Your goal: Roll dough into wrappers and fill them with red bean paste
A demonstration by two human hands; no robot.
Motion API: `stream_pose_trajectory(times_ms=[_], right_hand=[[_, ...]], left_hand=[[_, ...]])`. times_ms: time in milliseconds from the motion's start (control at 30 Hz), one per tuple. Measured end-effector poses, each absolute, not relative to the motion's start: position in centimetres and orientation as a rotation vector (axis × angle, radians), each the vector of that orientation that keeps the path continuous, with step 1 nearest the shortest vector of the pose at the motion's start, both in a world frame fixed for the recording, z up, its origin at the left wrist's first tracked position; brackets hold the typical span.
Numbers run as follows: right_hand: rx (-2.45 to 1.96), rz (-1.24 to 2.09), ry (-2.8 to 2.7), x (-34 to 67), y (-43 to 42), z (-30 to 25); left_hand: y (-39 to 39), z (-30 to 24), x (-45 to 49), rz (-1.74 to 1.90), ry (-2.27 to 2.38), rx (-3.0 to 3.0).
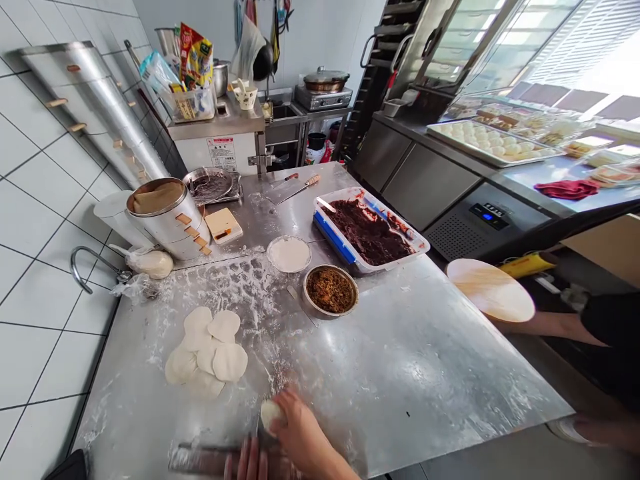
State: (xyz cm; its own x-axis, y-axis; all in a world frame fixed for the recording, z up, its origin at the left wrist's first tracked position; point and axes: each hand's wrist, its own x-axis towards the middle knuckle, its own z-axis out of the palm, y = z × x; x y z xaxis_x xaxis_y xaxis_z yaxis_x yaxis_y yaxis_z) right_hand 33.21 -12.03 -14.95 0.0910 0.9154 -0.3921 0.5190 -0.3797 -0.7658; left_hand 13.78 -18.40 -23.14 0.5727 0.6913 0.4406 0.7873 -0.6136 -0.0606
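Near the front of the steel table, my right hand (295,421) is closed on the edge of a small round dough wrapper (271,417), its fingers blurred by motion. Just left of it, my left hand (247,460) lies over a dark rolling pin (200,459); the palm is cut off by the bottom of the view and the pin is blurred. A loose pile of flat dough wrappers (205,353) rests on the table to the left. Beyond my hands stands a metal bowl of brown minced filling (331,290), with a dish of white flour (289,254) behind it.
A white tub of dark red paste (373,230) sits at the table's far right edge. Metal cylinders (167,217) and a bagged lump of dough (153,263) stand by the tiled wall. At right, a co-worker's arm (555,325) holds a round pale board (490,290) beside the table.
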Motion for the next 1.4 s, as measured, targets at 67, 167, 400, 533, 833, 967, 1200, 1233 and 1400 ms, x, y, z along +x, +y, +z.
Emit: stream_pose_trajectory(times_ms=[67, 167, 400, 533, 833, 967, 1200, 1233, 1400], right_hand=[[-1.933, 1.219, -1.437, 32.5, -13.5, -15.6], [-1.941, 1.214, -1.45, 32.6, -14.1, -16.1], [-2.109, 1.161, -1.317, 34.0, -17.2, -15.6], [-2.065, 1.116, -1.365, 34.8, -16.2, -16.1], [-2.111, 1.06, -1.243, 34.9, -17.8, -16.8], [-2.09, 1.097, -1.231, 35.8, -17.1, -16.5], [-2.094, 1.111, -1.198, 35.8, -17.6, -16.5], [-2.093, 1.114, -1.216, 36.0, -17.0, -16.5], [-2.14, 1.161, -1.179, 36.7, -18.0, -15.9]], left_hand=[[-16.1, -22.4, 15.3, -0.418, -1.282, -2.656], [-15.1, -21.6, 16.2, -0.332, -1.292, -2.733], [-16.8, -20.4, 16.2, -0.457, -1.196, -2.663], [-16.4, -21.3, 17.5, -0.336, -1.232, -2.785], [-17.1, -21.0, 18.5, -0.255, -1.236, -2.816], [-18.8, -21.1, 17.8, -0.438, -1.09, -2.768], [-17.4, -21.1, 18.9, -0.254, -1.251, -2.853], [-16.9, -20.8, 19.4, -0.19, -1.309, -2.888], [-20.4, -19.8, 18.1, -0.318, -1.225, -2.933]])
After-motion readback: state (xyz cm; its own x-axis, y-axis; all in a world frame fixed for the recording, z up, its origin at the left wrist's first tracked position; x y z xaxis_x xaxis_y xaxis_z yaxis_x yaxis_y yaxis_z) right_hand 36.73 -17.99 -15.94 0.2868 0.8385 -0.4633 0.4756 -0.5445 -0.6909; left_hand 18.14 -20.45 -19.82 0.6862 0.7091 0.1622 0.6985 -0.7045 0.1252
